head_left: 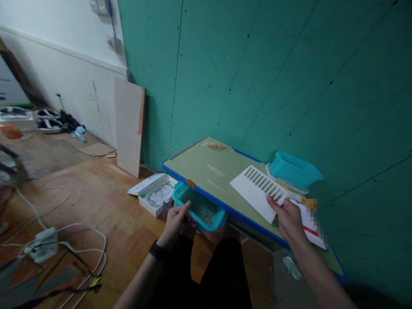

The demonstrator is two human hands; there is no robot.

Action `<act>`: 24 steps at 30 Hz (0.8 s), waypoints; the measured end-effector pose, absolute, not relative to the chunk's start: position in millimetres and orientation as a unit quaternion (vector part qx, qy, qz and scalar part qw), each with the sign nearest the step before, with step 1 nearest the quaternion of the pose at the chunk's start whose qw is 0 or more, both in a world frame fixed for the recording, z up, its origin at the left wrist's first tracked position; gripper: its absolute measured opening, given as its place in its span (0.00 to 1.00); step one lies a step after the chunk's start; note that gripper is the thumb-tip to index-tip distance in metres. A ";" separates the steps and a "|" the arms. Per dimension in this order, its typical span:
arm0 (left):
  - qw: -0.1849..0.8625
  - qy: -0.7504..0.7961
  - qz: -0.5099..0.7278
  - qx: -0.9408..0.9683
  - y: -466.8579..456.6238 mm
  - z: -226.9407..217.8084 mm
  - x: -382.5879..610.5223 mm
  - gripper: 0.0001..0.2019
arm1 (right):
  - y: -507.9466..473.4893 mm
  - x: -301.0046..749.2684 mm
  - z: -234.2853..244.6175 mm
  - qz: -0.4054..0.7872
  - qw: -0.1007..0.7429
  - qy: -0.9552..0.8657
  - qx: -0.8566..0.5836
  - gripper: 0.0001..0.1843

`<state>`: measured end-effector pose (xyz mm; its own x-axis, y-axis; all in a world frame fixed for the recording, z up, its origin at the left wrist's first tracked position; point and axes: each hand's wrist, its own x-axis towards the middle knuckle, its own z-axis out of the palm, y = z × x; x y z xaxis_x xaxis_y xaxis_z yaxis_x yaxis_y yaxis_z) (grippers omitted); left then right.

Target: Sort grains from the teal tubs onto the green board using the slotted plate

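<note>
My left hand (176, 221) grips the near rim of a turquoise plastic basin (221, 219), thumb over the edge. Fine grey grains lie inside the basin, which sits at the table's near edge, just below the tabletop. In my right hand (288, 214) is a flat white slotted scraper (249, 193), held by its slotted end over the table (189, 165). Two thin streaks of pale grains (219, 171) lie on the tabletop left of the scraper. A small heap of yellowish grains (215, 146) rests near the far left corner.
Another turquoise basin (294, 169) stands on a white item at the table's back right, near the green wall (257, 77). An open white box (157, 195) sits on the floor. White cables and a power strip (45, 244) lie left. A board (128, 126) leans on the wall.
</note>
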<state>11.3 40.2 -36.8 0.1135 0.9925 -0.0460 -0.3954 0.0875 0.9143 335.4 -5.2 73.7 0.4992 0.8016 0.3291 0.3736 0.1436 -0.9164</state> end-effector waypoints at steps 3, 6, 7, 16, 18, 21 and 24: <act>0.633 0.383 0.541 0.400 38.8 -33.9 12.2 0.28 | -14.7 342.1 72.0 0.253 0.602 -0.373 -0.659 0.26; 0.630 0.389 0.538 0.403 38.4 -30.2 12.2 0.29 | -11.5 334.4 73.4 0.302 0.595 -0.346 -0.660 0.27; 0.627 0.391 0.538 0.406 38.6 -28.9 11.9 0.29 | -9.2 329.9 74.1 0.311 0.594 -0.349 -0.654 0.27; 0.642 0.384 0.541 0.384 38.6 -23.9 9.2 0.29 | 5.8 282.4 77.0 0.363 0.582 -0.391 -0.614 0.25; 0.643 0.384 0.544 0.378 38.9 -25.5 8.9 0.29 | 9.1 274.9 76.5 0.372 0.577 -0.399 -0.608 0.25; 0.647 0.389 0.543 0.369 40.0 -28.3 7.9 0.29 | 13.3 264.6 75.9 0.385 0.574 -0.405 -0.598 0.25; 0.648 0.389 0.544 0.365 41.3 -30.2 6.5 0.28 | 14.5 255.2 77.0 0.408 0.578 -0.398 -0.583 0.25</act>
<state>6.5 41.3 -30.2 0.1055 0.9887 -0.1069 -0.4213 0.1418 0.8958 255.2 14.5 77.0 0.3497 0.9367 -0.0154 -0.0070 -0.0138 -0.9999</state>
